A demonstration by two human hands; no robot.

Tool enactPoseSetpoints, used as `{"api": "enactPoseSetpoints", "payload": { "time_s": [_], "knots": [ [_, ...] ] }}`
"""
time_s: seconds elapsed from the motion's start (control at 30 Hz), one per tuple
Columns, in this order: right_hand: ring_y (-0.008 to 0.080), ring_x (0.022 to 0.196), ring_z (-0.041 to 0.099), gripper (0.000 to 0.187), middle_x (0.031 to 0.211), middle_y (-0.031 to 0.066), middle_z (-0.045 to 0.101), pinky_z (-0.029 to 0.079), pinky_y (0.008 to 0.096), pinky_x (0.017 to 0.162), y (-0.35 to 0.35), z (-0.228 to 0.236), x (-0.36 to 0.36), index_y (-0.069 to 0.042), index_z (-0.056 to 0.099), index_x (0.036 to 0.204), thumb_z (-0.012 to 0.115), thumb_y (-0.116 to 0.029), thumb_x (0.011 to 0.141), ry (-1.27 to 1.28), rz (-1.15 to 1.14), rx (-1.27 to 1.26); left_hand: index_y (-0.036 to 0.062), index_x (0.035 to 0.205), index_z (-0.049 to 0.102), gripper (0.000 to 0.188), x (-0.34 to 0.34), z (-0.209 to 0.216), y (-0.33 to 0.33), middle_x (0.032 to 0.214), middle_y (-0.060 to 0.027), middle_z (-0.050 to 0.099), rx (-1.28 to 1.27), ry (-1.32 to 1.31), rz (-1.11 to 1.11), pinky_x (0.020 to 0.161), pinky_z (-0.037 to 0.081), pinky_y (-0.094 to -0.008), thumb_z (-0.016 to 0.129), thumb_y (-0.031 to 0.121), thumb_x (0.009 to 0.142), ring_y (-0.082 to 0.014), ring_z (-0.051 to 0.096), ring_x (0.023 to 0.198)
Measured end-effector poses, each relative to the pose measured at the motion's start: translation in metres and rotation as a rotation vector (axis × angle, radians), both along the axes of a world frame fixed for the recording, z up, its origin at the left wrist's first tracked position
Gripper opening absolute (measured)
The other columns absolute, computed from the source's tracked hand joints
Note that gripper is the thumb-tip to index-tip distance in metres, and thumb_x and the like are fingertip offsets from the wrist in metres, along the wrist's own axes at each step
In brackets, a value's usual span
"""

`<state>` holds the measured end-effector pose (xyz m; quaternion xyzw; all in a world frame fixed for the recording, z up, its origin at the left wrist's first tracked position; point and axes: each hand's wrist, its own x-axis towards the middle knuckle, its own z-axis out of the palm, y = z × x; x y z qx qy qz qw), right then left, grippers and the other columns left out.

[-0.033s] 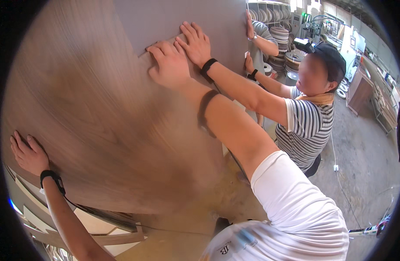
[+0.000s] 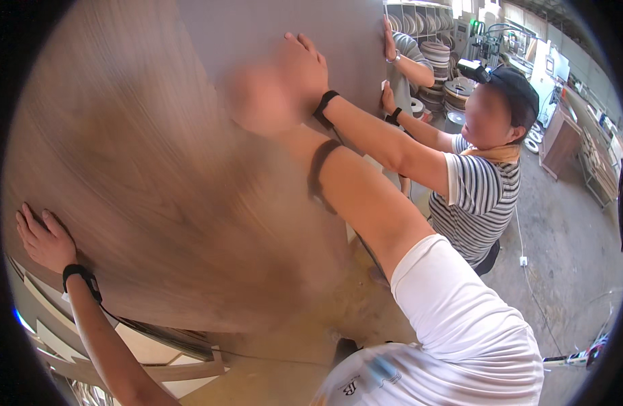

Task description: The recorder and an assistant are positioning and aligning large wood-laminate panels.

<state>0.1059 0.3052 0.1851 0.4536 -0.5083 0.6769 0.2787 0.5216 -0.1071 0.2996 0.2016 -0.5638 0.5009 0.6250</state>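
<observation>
Closest, on the near side of a large brown wood-grain panel [image 2: 142, 176], a white short-sleeved shirt [image 2: 460, 304] on the person with the camera. Panel itself across the left and middle of the view, in front of the body. Lays the left hand [image 2: 46, 242] flat on the panel's lower left part, fingers lightly spread, palm down against the surface. Wears a black wristband [image 2: 81, 280] on that side. Reaches the right hand [image 2: 258, 98] out to the panel's upper right part. Cannot tell the state of the right hand's grip: heavy blur over palm and fingers. Below the panel's lower left edge, pale boards [image 2: 145, 346].

Just beside the right hand, a co-worker's near hand [image 2: 313, 66] at the panel's upper right, partly lost in the same blur. To the right of the panel, the co-worker [image 2: 477, 183], in a striped shirt and dark cap, with a far hand [image 2: 389, 100] at the panel's right edge. Higher along that edge, another person's hand [image 2: 390, 44], bracelet at the wrist.

Farther off, beyond the panel's right edge, stacked rolls [image 2: 436, 54], then a machine [image 2: 484, 42] with a green light.
</observation>
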Motion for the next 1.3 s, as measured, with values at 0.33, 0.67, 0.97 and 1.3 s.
{"api": "enactPoseSetpoints", "payload": {
  "time_s": [0.33, 0.67, 0.97, 1.3],
  "knots": [
    [0.0359, 0.121, 0.065, 0.052, 0.129, 0.0097, 0.07, 0.046, 0.0582, 0.118, -0.042, -0.01, -0.025, -0.011, 0.073, 0.128, 0.069, -0.011, 0.075, 0.428, -0.581, 0.047, 0.0144, 0.162, 0.057, 0.055, 0.0, 0.002, 0.03, 0.166, -0.0163, 0.056, -0.005, 0.011, -0.034, 0.125, 0.042, -0.0533, 0.054, 0.041, 0.114, -0.0422, 0.053, 0.151],
    [0.0323, 0.132, 0.062, 0.053, 0.13, 0.0103, 0.068, 0.04, 0.0601, 0.126, -0.053, -0.014, -0.035, -0.009, 0.072, 0.132, 0.069, -0.017, 0.079, 0.433, -0.546, 0.123, 0.0149, 0.16, 0.058, 0.056, -0.014, -0.006, 0.035, 0.163, -0.0177, 0.057, 0.013, 0.036, -0.062, 0.118, 0.045, -0.0576, 0.061, 0.039, 0.11, -0.045, 0.055, 0.146],
    [0.0337, 0.131, 0.062, 0.056, 0.133, 0.0096, 0.067, 0.042, 0.0603, 0.124, -0.052, -0.014, -0.035, -0.011, 0.07, 0.134, 0.069, -0.014, 0.078, 0.442, -0.592, 0.15, 0.0167, 0.164, 0.055, 0.058, -0.019, -0.012, 0.036, 0.168, -0.0151, 0.052, 0.06, 0.056, -0.061, 0.123, 0.04, -0.0568, 0.057, 0.042, 0.111, -0.0415, 0.049, 0.153],
    [0.0308, 0.133, 0.062, 0.053, 0.135, 0.009, 0.068, 0.038, 0.0603, 0.127, -0.051, -0.012, -0.034, -0.01, 0.072, 0.132, 0.07, -0.016, 0.079, 0.422, -0.608, 0.185, 0.0172, 0.164, 0.054, 0.058, -0.018, -0.011, 0.038, 0.169, -0.0154, 0.051, 0.044, 0.041, -0.094, 0.124, 0.038, -0.0565, 0.057, 0.039, 0.111, -0.0413, 0.049, 0.153]
  ]
}}
